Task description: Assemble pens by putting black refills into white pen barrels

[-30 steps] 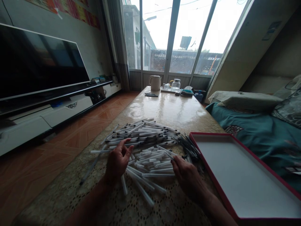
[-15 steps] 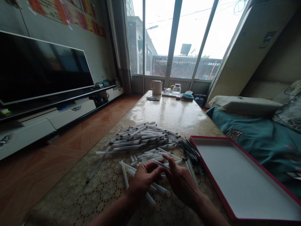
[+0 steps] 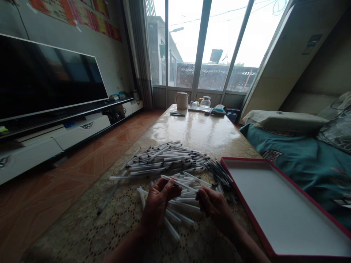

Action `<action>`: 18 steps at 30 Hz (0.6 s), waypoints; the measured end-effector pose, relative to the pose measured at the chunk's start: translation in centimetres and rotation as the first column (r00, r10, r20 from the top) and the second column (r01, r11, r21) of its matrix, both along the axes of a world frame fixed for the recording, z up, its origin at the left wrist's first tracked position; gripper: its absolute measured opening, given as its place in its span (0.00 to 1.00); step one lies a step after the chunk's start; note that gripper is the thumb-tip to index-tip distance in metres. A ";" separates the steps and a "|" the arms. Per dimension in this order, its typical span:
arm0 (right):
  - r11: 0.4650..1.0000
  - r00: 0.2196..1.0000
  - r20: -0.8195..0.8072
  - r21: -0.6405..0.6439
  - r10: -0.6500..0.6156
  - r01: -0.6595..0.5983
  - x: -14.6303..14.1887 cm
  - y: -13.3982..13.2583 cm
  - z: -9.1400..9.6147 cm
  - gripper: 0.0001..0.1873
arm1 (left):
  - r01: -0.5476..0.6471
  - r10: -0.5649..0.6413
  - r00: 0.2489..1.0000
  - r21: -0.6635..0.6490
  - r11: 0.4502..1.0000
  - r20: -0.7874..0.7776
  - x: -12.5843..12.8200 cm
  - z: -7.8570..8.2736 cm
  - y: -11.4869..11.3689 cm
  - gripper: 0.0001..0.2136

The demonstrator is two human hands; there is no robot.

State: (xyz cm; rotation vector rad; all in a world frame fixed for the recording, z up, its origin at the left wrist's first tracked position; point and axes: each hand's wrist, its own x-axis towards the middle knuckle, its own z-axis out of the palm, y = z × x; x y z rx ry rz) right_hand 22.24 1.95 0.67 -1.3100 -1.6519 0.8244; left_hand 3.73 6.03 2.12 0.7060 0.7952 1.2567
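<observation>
The left hand (image 3: 159,199) is a little above the table (image 3: 197,131), and its grip is pressed together on one white pen (image 3: 179,183) (thumb against the fingers). The pen runs slanted from this grip, down and to the right, to the right hand (image 3: 214,204). The right grip is curled at that end and touches the pen, but I cannot tell if it really pinches it. Just beyond both grips lies the pile (image 3: 167,160) of pens, and some loose ones lie directly under them. Right of the right grip, near it, is the red-edged box (image 3: 246,160).
</observation>
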 end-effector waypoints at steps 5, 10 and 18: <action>1.000 1.000 0.001 0.017 -0.015 0.015 0.0 0.0 -0.4 0.21 | 0.013 -0.013 1.000 -0.021 1.000 0.003 0.2 -0.3 -0.1 0.13; 0.999 1.000 -0.009 0.038 -0.023 0.023 -0.1 -0.2 0.1 0.18 | 0.002 -0.002 1.000 -0.005 1.000 -0.010 0.2 -0.4 -0.1 0.12; 0.999 0.991 -0.129 0.042 -0.015 0.021 -0.7 -0.3 0.3 0.11 | -0.043 0.043 0.998 0.004 0.999 -0.047 0.1 0.0 -0.1 0.12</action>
